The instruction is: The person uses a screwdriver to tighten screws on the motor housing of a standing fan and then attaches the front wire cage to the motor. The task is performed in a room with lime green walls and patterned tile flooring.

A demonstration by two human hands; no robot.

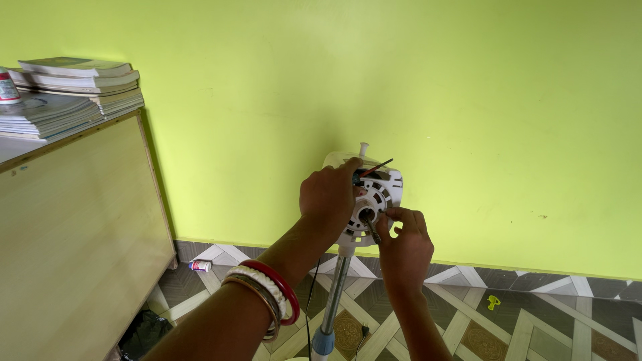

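Note:
A white fan motor head (381, 190) with no blades or guard sits on top of a metal stand pole (336, 294). My left hand (329, 197) grips the left side of the motor housing, with red, white and gold bangles on that wrist. My right hand (404, 239) is at the lower right of the housing, its fingers pinched around the dark motor shaft (370, 223) that sticks out of the centre. A thin red and black wire end (378, 167) pokes out near the top of the housing.
A wooden cabinet (80, 234) stands at the left, with stacked books (73, 90) and a small bottle (8, 87) on top. A small tube (200, 266) and a yellow piece (493, 302) lie on the patterned tile floor. A green wall is behind.

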